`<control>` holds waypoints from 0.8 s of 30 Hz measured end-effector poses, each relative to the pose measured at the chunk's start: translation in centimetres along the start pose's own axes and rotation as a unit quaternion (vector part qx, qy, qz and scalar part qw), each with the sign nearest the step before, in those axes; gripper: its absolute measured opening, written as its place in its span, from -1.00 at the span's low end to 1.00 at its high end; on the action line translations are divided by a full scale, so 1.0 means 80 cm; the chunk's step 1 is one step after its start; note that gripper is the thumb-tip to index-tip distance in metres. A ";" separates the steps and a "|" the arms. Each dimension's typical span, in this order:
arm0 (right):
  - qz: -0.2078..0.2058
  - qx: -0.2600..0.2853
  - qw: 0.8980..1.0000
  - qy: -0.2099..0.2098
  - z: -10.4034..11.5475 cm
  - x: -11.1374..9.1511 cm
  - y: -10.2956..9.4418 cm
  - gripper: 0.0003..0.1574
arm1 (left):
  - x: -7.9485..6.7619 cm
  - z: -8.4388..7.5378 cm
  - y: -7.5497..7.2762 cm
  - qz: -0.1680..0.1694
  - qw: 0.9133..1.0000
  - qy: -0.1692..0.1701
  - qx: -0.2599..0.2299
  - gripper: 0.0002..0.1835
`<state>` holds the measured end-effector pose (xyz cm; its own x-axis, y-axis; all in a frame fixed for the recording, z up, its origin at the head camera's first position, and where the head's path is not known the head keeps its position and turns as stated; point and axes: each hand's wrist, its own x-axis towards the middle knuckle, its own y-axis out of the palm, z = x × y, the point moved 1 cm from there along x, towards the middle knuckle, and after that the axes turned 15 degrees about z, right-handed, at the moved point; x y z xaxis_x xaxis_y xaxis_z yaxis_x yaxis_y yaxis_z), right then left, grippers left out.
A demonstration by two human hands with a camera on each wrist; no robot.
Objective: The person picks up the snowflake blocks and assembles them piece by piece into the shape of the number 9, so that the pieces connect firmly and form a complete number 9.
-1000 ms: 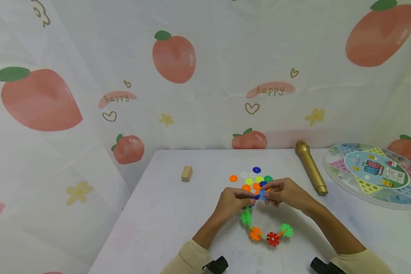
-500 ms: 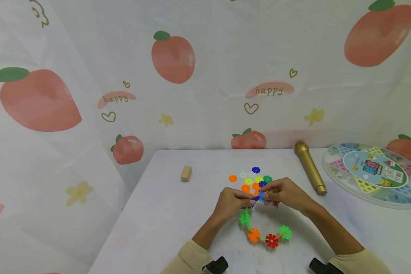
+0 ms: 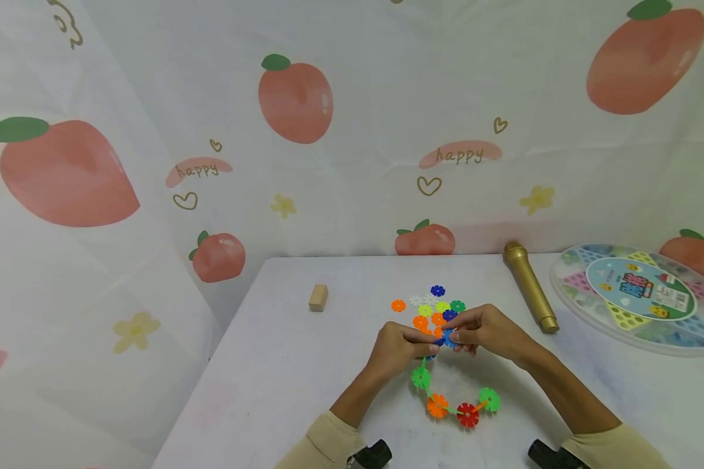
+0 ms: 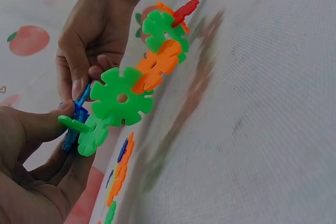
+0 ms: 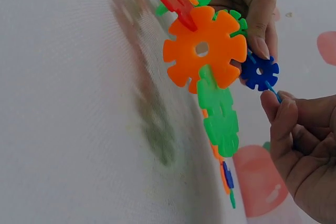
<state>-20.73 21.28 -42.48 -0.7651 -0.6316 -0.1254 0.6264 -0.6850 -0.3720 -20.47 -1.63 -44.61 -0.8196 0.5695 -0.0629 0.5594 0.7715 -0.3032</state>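
Observation:
A chain of slotted snowflake discs hangs in a curve below my hands, with a green disc [image 3: 420,378], an orange disc [image 3: 437,406], a red disc [image 3: 467,415] and another green disc [image 3: 489,399] at its free end. My left hand [image 3: 390,352] pinches the upper end of the chain at a dark blue disc [image 5: 260,72]. Between thumb and fingers, my right hand [image 3: 489,333] pinches a lighter blue disc [image 3: 449,337]. In the right wrist view this lighter disc, seen edge-on, meets the rim of the dark blue one. Fingers partly hide both blue discs.
Loose discs, among them an orange one [image 3: 398,305] and a dark blue one [image 3: 437,290], lie behind the hands. A wooden block [image 3: 319,298] sits at the back left. A gold microphone-shaped tube [image 3: 530,286] and a round clear case [image 3: 639,299] lie on the right.
Both hands keep their grip on the blue discs and hardly move. The hanging part of the chain has sunk slightly toward the table's front.

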 end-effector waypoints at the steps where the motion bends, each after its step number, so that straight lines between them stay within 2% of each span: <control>1: 0.000 0.000 1.000 0.000 0.000 0.000 0.000 -0.65 | 0.000 0.000 0.000 0.001 1.000 0.002 0.001 -0.86; 11: 0.008 0.006 1.000 -0.001 -0.004 0.003 0.004 -0.65 | -0.001 0.001 0.000 0.006 1.000 -0.002 0.009 -0.85; 24: 0.018 0.002 1.000 0.014 -0.011 0.005 0.006 -0.63 | -0.001 0.000 0.002 0.017 1.000 -0.010 -0.017 -0.88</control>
<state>-20.88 21.00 -43.50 -0.7453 -0.6463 -0.1640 0.6548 -0.6630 -0.3630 -20.33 -1.58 -44.65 -0.8016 0.5908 -0.0917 0.5912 0.7604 -0.2688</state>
